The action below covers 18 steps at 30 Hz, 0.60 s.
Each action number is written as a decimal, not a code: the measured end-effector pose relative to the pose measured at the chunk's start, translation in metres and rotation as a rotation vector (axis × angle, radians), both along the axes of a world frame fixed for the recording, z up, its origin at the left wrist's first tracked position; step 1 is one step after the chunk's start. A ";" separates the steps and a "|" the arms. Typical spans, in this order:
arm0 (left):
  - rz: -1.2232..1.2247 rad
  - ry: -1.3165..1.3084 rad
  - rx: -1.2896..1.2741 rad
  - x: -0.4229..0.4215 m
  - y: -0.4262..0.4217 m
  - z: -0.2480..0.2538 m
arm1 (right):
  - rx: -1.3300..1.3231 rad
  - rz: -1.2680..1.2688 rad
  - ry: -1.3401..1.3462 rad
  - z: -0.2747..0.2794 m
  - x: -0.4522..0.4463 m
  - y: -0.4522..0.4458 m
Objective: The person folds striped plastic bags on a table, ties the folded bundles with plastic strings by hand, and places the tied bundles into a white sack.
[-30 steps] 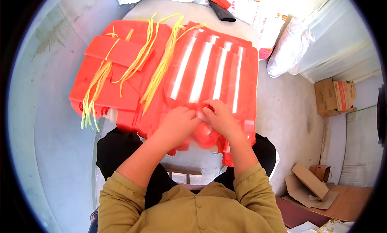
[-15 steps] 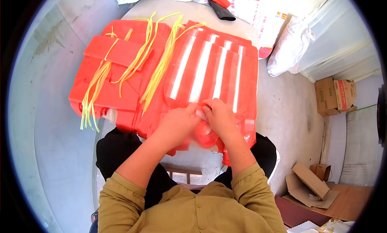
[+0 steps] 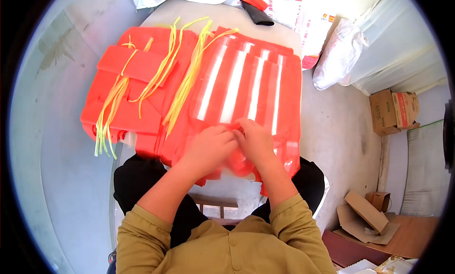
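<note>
Red folded fabric (image 3: 147, 122) lay stacked at the left of the pale table (image 3: 222, 13), with thin yellow ribbon strands (image 3: 112, 103) trailing over it. Rightward came the left hand (image 3: 212, 146), its fingers bent inward, tips hidden, so whether they were closed could not be told. Between the hands, at the near edge of a layered red pile with shiny white stripes (image 3: 232, 91), hung a glossy red strip (image 3: 241, 166); working it looked like the step in hand. The right hand's (image 3: 257, 140) fingers appeared clamped on it, and the next move seemed to call for a steady pinch.
</note>
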<state>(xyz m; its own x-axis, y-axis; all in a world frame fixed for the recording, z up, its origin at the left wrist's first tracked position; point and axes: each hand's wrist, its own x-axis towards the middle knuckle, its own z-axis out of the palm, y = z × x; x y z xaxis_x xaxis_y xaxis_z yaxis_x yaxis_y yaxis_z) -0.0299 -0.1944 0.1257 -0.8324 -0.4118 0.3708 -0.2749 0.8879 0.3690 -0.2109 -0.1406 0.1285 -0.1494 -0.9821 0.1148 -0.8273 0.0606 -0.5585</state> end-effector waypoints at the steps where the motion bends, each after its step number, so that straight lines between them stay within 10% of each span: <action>1: 0.009 -0.006 0.011 -0.001 0.001 0.000 | -0.013 -0.007 -0.009 -0.002 0.000 0.001; 8: 0.068 0.019 0.087 -0.007 -0.001 0.002 | -0.335 0.110 -0.117 0.001 -0.030 0.035; 18: 0.247 0.001 0.270 -0.020 0.002 0.002 | 0.017 -0.079 -0.294 -0.006 -0.012 0.037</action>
